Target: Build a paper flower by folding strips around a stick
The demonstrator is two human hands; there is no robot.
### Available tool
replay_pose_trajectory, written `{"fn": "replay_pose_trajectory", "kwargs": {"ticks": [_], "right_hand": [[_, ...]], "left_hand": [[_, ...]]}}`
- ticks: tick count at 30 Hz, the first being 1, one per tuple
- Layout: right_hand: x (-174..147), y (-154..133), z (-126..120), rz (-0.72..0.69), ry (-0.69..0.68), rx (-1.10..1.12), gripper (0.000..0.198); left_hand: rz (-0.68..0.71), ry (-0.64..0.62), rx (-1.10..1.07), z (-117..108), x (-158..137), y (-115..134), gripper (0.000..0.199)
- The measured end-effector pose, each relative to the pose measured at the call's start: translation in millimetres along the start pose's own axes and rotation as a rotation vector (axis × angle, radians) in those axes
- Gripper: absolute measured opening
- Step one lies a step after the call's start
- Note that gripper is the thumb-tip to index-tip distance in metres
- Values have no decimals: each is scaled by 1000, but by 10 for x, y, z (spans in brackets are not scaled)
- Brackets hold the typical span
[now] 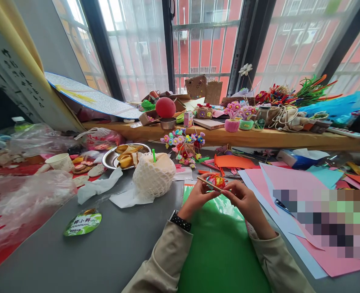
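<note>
My left hand [198, 197] and my right hand [243, 199] meet above a shiny green sheet [222, 256]. A thin wooden stick [208, 183] runs slantwise between them; the left fingers pinch it along its length, and the right fingertips close at its lower right end. Right behind the stick is a small red, orange and yellow crumpled piece [218, 180], partly covered by my fingers. Whether it is joined to the stick, I cannot tell. Past my hands lie orange paper [236, 162] and narrow red strips.
Left of my hands stands a netted coconut [153, 175] with a green straw, before a metal bowl [108, 158]. Yarn flowers [184, 142] stand behind. Pink and pale blue sheets [286, 179] spread to the right. A green tag [84, 224] lies at left. The wooden sill [155, 135] holds crafts.
</note>
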State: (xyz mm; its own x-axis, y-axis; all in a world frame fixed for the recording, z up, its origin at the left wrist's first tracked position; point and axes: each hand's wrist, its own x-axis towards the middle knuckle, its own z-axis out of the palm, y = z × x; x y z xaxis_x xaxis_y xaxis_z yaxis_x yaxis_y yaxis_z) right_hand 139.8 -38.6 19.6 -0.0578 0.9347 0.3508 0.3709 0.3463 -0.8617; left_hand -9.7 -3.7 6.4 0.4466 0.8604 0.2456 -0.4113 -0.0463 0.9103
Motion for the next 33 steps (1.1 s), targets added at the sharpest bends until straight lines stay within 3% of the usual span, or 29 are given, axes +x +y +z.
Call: {"fn": "replay_pose_trajectory", "kwargs": {"ticks": [19,33], "right_hand": [[-2,-34,-35,-38,-37,-143,21],[-1,-3,-21,-88,-54,-129,21]], "left_hand": [[-74,104,207,-4,-10,-11,55],[-82,66,245,-18,-20,-28,63]]}}
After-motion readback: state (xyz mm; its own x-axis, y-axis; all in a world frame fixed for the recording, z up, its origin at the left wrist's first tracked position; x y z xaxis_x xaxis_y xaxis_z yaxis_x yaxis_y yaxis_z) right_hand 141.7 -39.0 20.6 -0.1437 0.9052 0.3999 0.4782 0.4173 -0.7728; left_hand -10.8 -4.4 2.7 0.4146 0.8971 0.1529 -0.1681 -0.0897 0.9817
